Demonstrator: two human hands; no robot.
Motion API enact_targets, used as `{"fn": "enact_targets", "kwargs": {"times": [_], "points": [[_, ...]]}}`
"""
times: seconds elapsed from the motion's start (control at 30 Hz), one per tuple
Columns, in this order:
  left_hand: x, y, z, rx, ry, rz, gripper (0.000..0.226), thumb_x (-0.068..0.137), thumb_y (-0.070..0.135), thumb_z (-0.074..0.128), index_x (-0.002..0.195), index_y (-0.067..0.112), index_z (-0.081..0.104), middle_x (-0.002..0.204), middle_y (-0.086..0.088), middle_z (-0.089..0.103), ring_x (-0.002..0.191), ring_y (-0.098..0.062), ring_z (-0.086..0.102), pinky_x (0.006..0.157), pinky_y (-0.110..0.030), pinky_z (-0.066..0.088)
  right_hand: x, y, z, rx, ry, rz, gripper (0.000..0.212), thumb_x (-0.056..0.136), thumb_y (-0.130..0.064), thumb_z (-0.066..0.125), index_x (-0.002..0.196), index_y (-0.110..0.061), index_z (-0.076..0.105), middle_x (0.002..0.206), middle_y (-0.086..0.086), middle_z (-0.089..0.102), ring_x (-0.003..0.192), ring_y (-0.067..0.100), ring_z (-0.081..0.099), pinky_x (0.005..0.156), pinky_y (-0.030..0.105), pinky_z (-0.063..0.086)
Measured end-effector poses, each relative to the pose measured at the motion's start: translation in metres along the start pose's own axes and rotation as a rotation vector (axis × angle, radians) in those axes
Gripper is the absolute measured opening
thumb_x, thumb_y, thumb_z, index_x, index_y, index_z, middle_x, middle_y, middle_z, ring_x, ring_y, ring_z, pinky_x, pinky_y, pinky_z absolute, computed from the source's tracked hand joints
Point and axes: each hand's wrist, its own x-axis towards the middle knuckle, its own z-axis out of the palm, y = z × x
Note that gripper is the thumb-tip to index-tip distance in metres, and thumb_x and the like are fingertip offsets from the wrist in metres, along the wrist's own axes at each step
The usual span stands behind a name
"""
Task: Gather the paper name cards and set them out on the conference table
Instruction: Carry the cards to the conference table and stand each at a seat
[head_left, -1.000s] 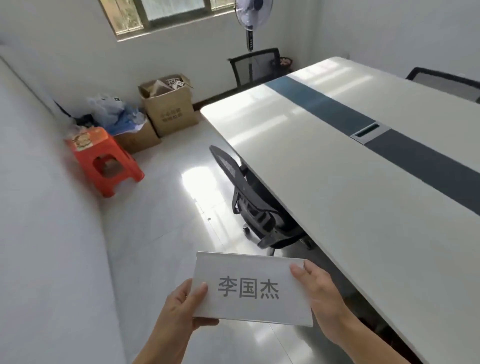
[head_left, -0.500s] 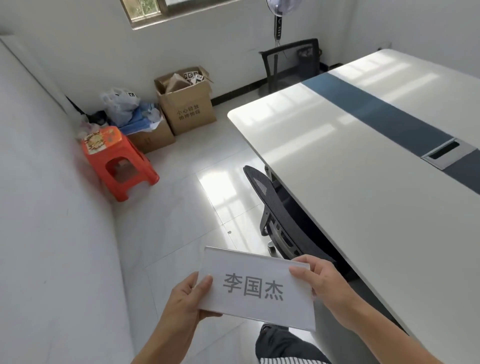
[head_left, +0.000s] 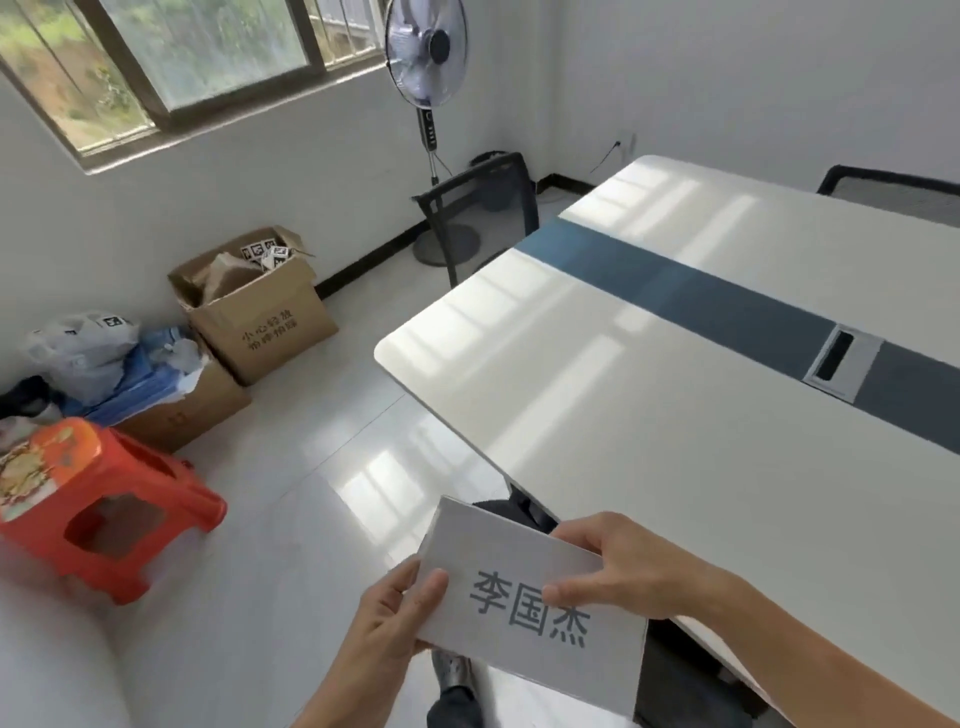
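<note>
Both hands gripping name card (head_left: 535, 603): left hand (head_left: 395, 613) pinching its left edge, right hand (head_left: 628, 571) now covering last character, nearer tabletop (head_left: 675, 415) than before.

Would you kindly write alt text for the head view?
Both hands, left and right, hold a white name card printed with grey characters beside a bare white conference table; an orange stool and cardboard boxes stand near the wall.

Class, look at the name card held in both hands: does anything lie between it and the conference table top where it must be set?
Nothing visible does. The name card sits beside the conference table edge, whose near surface is bare.
</note>
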Motion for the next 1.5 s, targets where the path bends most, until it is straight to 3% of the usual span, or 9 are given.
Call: {"fn": "enact_targets", "kwargs": {"times": [0.1,0.2,0.3,0.6,0.77,0.93,1.13,1.33,1.5], "points": [[0.068,0.026,-0.015,0.093,-0.138,-0.031,0.031,0.077,0.029,0.063,0.094,0.004,0.071,0.083,-0.018,0.074,0.070,-0.024,0.069,0.056,-0.032,0.055,0.029,0.002,-0.010,0.045,0.155,0.087,0.025,0.070,-0.044,0.079,0.084,-0.026,0.070,0.084,-0.004,0.075,0.080,0.013,0.072,0.074,0.034,0.056],[0.135,0.054,-0.027,0.197,-0.284,-0.066,0.026,0.091,0.028,0.059,0.089,0.005,0.069,0.075,-0.010,0.069,0.068,-0.019,0.064,0.061,-0.029,0.052,0.052,-0.002,-0.019,0.031,0.282,0.202,0.030,0.068,-0.049,0.076,0.086,-0.026,0.070,0.084,-0.004,0.075,0.080,0.013,0.070,0.078,0.037,0.055],[0.205,0.069,-0.026,0.302,-0.306,-0.103,0.026,0.096,0.025,0.049,0.092,0.004,0.065,0.071,-0.010,0.066,0.067,-0.022,0.063,0.060,-0.028,0.048,0.060,0.002,-0.038,-0.026,0.421,0.313,0.026,0.068,-0.053,0.073,0.085,-0.033,0.068,0.083,-0.008,0.075,0.078,0.009,0.068,0.076,0.034,0.054],[0.350,0.024,0.064,0.772,-0.433,-0.082,0.016,0.091,0.025,0.056,0.087,0.011,0.063,0.085,-0.011,0.068,0.079,-0.028,0.066,0.068,-0.035,0.049,0.011,0.070,-0.118,-0.074,0.826,0.679,0.025,0.074,-0.052,0.071,0.096,-0.039,0.067,0.085,-0.014,0.072,0.076,0.010,0.067,0.072,0.034,0.054],[0.393,-0.013,0.116,1.161,-0.365,0.146,0.030,0.090,0.035,0.055,0.112,0.015,0.060,0.121,-0.008,0.057,0.106,-0.025,0.056,0.087,-0.036,0.045,0.021,0.134,-0.196,-0.169,0.963,0.745,0.033,0.078,-0.049,0.069,0.108,-0.036,0.065,0.101,-0.007,0.073,0.091,0.022,0.066,0.075,0.032,0.050],[0.435,-0.046,0.163,1.400,-0.322,0.396,0.041,0.093,0.038,0.045,0.130,0.022,0.045,0.149,-0.011,0.033,0.140,-0.030,0.026,0.109,-0.041,0.030,0.050,0.194,-0.274,-0.311,1.012,0.759,0.040,0.085,-0.037,0.067,0.122,-0.026,0.063,0.116,0.004,0.069,0.110,0.030,0.057,0.093,0.034,0.038],[0.449,-0.095,0.174,1.610,-0.264,0.503,0.066,0.093,0.052,0.014,0.149,0.018,0.022,0.158,-0.020,0.015,0.146,-0.033,0.001,0.118,-0.040,-0.004,0.064,0.265,-0.333,-0.380,0.972,0.761,0.043,0.085,-0.038,0.066,0.126,-0.025,0.060,0.129,0.002,0.064,0.119,0.028,0.052,0.099,0.036,0.031],[0.451,-0.096,0.178,1.660,-0.269,0.440,0.071,0.092,0.055,0.009,0.148,0.015,0.026,0.157,-0.020,0.017,0.146,-0.034,0.005,0.118,-0.040,-0.002,0.074,0.296,-0.368,-0.483,0.949,0.697,0.042,0.086,-0.041,0.064,0.125,-0.027,0.060,0.130,-0.002,0.064,0.115,0.025,0.054,0.096,0.038,0.032],[0.453,-0.097,0.177,1.673,-0.267,0.438,0.071,0.092,0.056,0.010,0.148,0.015,0.024,0.158,-0.019,0.013,0.148,-0.031,-0.003,0.119,-0.041,-0.001,0.082,0.296,-0.377,-0.573,0.930,0.660,0.057,0.086,-0.046,0.060,0.139,-0.028,0.046,0.144,0.003,0.050,0.135,0.026,0.037,0.107,0.045,0.024]]}}
